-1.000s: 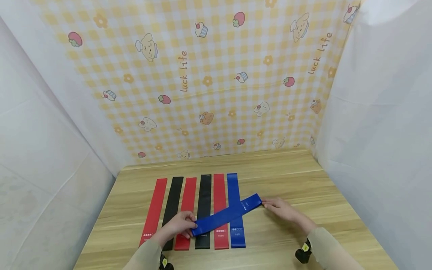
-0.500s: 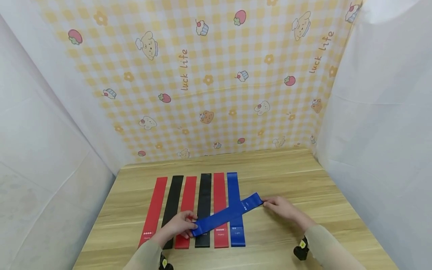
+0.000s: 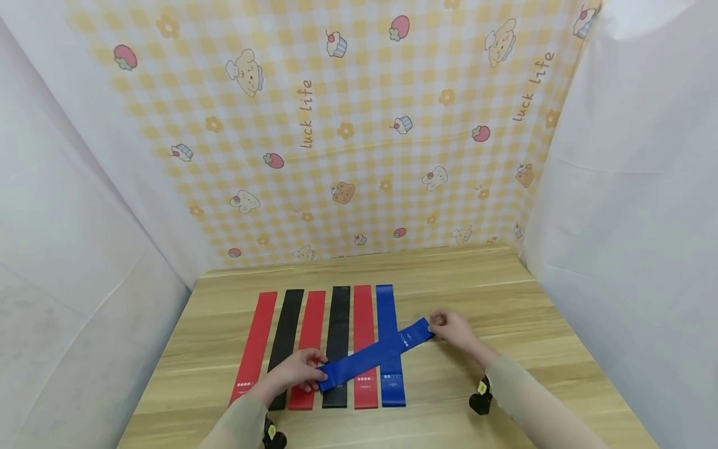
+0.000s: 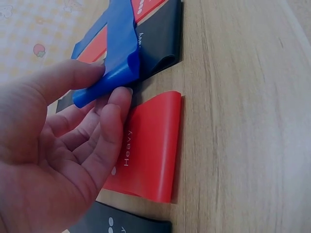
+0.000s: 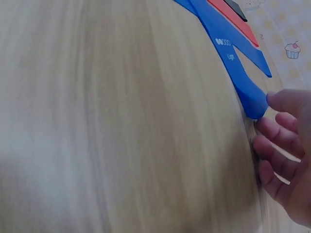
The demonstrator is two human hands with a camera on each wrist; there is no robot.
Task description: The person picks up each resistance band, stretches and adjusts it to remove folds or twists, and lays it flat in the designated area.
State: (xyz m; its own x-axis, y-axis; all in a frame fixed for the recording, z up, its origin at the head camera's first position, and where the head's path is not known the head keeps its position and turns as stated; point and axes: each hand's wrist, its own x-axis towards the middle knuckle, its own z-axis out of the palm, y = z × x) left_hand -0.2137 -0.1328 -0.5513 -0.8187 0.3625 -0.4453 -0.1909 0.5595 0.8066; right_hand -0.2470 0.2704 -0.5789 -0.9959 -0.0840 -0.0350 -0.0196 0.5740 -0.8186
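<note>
A blue resistance band lies slantwise over part of a row of flat bands. My left hand pinches its lower left end; in the left wrist view the thumb is on top and fingers are beneath. At the upper right end, marked "Light", my right hand pinches the band's edge between thumb and index finger. Under the slanted band lie a second blue band, a red band and a black band. In the left wrist view, a red "Heavy" band lies just below my left fingers.
Farther left in the row are another red band, a black band and a red band. Wooden tabletop extends to the right. A checked cloth hangs behind, with white cloth at both sides.
My right hand has shifted slightly up and left, its fingers now more bent at the band's end. The slanted blue band and my left hand have stayed nearly in place.
</note>
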